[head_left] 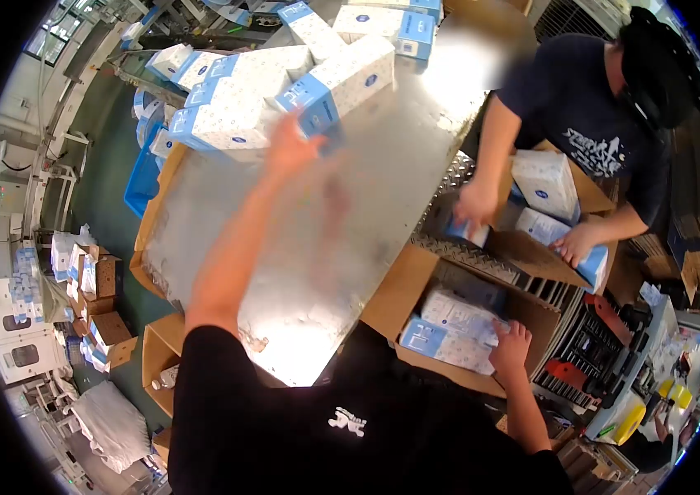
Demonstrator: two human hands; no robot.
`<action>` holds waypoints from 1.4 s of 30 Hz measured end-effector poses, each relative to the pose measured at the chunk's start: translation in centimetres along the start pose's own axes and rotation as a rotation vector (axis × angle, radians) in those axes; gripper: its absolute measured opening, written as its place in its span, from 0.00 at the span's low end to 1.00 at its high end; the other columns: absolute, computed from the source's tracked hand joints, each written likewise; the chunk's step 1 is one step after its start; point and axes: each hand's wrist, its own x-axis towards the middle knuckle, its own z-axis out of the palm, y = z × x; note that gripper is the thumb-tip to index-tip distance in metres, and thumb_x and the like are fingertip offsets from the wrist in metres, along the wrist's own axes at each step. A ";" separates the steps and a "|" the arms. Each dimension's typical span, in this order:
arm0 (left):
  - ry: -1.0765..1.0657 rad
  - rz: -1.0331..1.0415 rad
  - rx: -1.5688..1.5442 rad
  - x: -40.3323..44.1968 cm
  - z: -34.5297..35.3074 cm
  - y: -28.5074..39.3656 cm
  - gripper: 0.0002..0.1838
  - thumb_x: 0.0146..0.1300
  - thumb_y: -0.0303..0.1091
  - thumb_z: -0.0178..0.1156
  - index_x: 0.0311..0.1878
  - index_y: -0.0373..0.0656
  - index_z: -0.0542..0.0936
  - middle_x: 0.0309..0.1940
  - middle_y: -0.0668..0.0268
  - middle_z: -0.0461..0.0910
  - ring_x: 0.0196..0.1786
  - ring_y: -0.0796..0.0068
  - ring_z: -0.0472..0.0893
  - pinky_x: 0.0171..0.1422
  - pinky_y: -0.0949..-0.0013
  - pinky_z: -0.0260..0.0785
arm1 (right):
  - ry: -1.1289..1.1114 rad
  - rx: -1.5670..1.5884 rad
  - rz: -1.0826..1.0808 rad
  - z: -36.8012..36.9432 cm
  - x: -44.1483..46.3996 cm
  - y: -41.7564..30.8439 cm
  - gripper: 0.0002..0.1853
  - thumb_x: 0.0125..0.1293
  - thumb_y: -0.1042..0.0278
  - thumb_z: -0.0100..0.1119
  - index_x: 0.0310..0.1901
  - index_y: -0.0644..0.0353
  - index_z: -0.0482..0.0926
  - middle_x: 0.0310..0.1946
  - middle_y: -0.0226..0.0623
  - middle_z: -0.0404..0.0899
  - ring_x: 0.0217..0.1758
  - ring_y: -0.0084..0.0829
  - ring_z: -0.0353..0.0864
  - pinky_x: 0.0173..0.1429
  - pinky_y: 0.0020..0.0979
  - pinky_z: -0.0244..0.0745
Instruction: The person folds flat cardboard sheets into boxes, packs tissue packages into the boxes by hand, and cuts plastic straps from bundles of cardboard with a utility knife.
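Observation:
My left hand (290, 148) reaches over the metal table, its fingers apart and somewhat blurred. It is at the near end of a blue-and-white box-shaped pack (354, 76); whether it touches the pack I cannot tell. Other such packs (242, 99) lie side by side just beyond and to the left. On my right stands an open cardboard carton (403, 289) with blue-and-white packs (453, 342) lying in it. At the right end of these packs rests my right hand (512, 346), fingers stretched out over them.
Across the roller conveyor (544, 290), a co-worker (572, 99) handles packs in another open carton (531, 256). A blue bin (142, 183) stands beyond the metal table (284, 247) at left. Another open carton (160, 346) is near my left side.

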 end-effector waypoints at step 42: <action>-0.547 0.330 -0.050 -30.4 11.5 20.8 0.33 0.65 0.46 0.67 0.70 0.42 0.72 0.73 0.49 0.67 0.72 0.43 0.68 0.74 0.48 0.63 | 0.558 0.107 0.002 -3.6 -3.4 8.0 0.34 0.55 0.75 0.66 0.67 0.52 0.78 0.67 0.51 0.73 0.70 0.52 0.69 0.74 0.52 0.60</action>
